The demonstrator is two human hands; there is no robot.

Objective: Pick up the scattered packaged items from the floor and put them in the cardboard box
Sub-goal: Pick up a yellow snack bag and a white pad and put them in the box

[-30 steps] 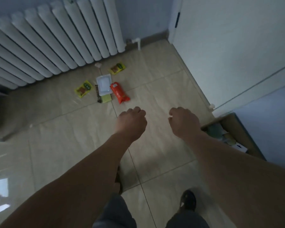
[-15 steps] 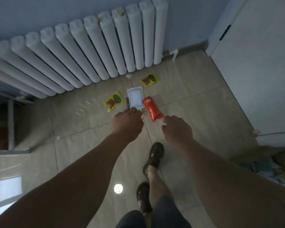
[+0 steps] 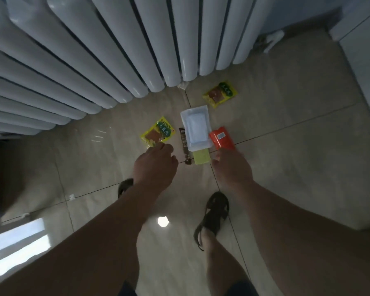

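Left hand: my left hand (image 3: 155, 165) is hovering over the near corner of a yellow snack packet (image 3: 157, 132), fingers curled downward; I cannot tell whether they are pinching it or only touching its edge.
Right hand: my right hand (image 3: 232, 169) is reaching down at the near end of the orange packet (image 3: 221, 140), covering that end; the fingertips are hidden, so I cannot tell whether I am gripping it.
Packets: five of them are lying together on the tiled floor (image 3: 286, 146) just in front of the radiator (image 3: 115, 50).
Middle of the cluster: a white pouch (image 3: 195, 127) is lying flat, overlapping a green packet (image 3: 201, 158) at its near edge and a thin dark brown packet (image 3: 185, 146) at its left side.
Orange packet: it is sitting just beside the white pouch, on its right.
Far packet: a second yellow snack packet (image 3: 220, 94) is lying apart from the others, nearer the radiator's right end.
Feet: I am standing in dark sandals, the right sandal (image 3: 214, 214) showing below my right hand, the other mostly hidden behind my left wrist.
Box: the cardboard box is not showing in this view.
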